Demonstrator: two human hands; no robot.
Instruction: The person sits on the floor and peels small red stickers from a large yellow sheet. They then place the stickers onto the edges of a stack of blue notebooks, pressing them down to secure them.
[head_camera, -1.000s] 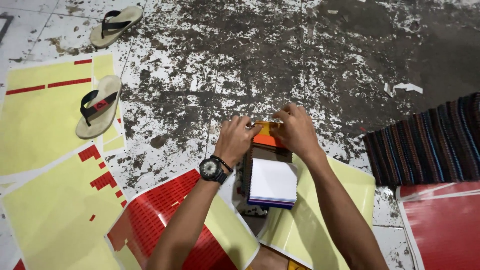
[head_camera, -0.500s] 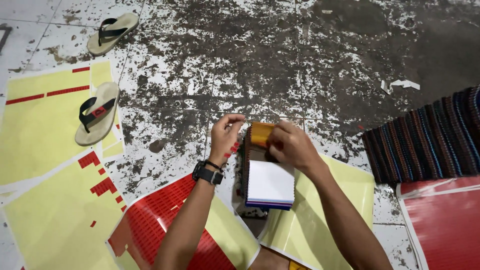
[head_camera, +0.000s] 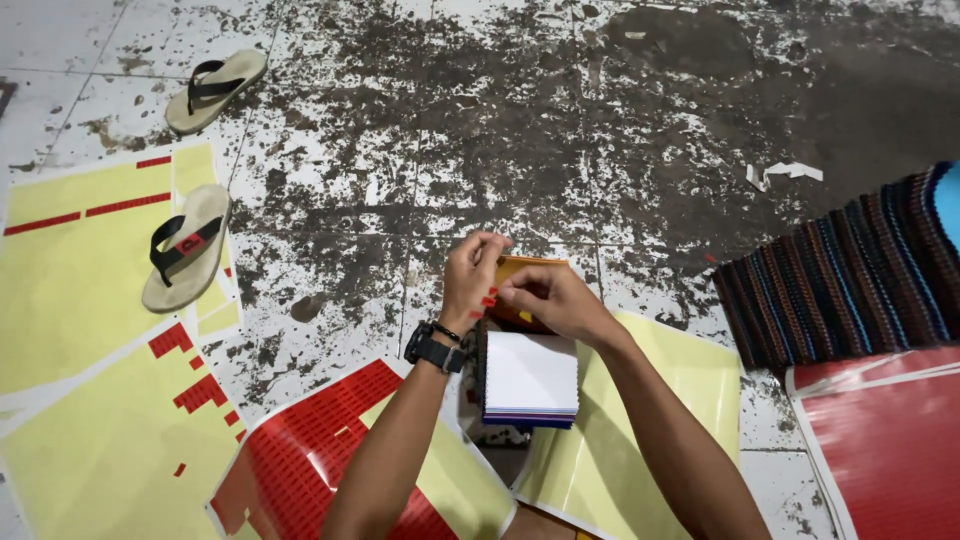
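Note:
My left hand (head_camera: 472, 272), with a black watch on its wrist, pinches a small red sticker piece (head_camera: 489, 300) at its fingertips. My right hand (head_camera: 548, 298) meets it just to the right, fingers closed on the same small piece. Both hands hover over an orange card (head_camera: 520, 268) lying on the floor. Right below them sits a stack of white-topped notebooks (head_camera: 530, 380) with dark edges. A red sticker sheet (head_camera: 300, 460) with cut pieces lies under my left forearm.
Yellow backing sheets (head_camera: 80, 290) with red sticker scraps cover the floor at left, with two sandals (head_camera: 188, 248) (head_camera: 215, 88) on and beyond them. A striped cloth (head_camera: 850, 270) and more red sheets (head_camera: 890, 440) lie at right. The tiled floor (head_camera: 560, 130) is stained dark.
My hands have come together over the orange card, and the left now pinches a small red piece. The camera has shifted slightly.

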